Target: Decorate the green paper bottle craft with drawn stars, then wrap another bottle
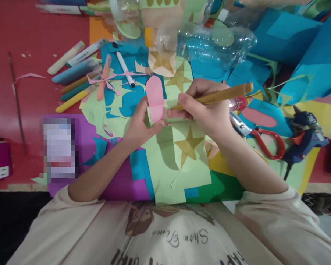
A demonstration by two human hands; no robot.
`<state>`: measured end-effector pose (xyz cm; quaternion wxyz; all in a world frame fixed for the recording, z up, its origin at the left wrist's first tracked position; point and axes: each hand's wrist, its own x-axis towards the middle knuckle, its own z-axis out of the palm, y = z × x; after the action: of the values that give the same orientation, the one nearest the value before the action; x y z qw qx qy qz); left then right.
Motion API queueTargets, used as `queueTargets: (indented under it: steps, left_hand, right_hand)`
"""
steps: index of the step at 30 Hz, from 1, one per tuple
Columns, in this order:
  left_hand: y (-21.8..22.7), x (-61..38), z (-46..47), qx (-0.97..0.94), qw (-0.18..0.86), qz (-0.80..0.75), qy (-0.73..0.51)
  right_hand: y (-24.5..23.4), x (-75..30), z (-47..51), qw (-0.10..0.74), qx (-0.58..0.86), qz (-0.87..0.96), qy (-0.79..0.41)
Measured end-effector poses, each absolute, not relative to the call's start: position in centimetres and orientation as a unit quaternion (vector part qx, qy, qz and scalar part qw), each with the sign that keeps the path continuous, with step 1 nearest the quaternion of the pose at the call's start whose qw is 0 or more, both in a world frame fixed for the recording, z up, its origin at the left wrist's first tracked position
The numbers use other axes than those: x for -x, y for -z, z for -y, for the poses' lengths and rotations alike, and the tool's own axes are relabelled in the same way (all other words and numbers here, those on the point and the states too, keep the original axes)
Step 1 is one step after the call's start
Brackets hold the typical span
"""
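My left hand pinches a pink paper cutout with rounded ends, together with a piece of light green paper behind it. In my right hand is a mustard-brown marker, held like a pen with its tip low and to the left. The tip is at or just above a small pinkish patch on the green paper, where a small orange outline shows. Below both hands lies a light green sheet. A gold star on green paper sits under my right hand.
Several markers lie on the left among paper scraps, above a phone. Clear plastic bottles stretch across the back. On the right are red-handled scissors, a pink oval cutout and a blue glue gun.
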<state>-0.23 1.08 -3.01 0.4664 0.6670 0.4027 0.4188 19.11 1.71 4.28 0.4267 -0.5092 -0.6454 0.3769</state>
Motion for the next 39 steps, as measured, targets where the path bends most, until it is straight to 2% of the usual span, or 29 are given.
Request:
queueTargets:
  steps: [19,39]
  left_hand:
    - [2.7,0.0,-1.1,-0.689,0.449,-0.397,-0.407]
    - [3.0,0.2,-1.1,-0.686,0.454,-0.4,-0.404]
  right_hand:
    - [-4.6,-19.4,-1.6,0.402,0.549,0.653,-0.333]
    - [-3.8,-20.1,-1.9,0.385,0.501,0.679,-0.373]
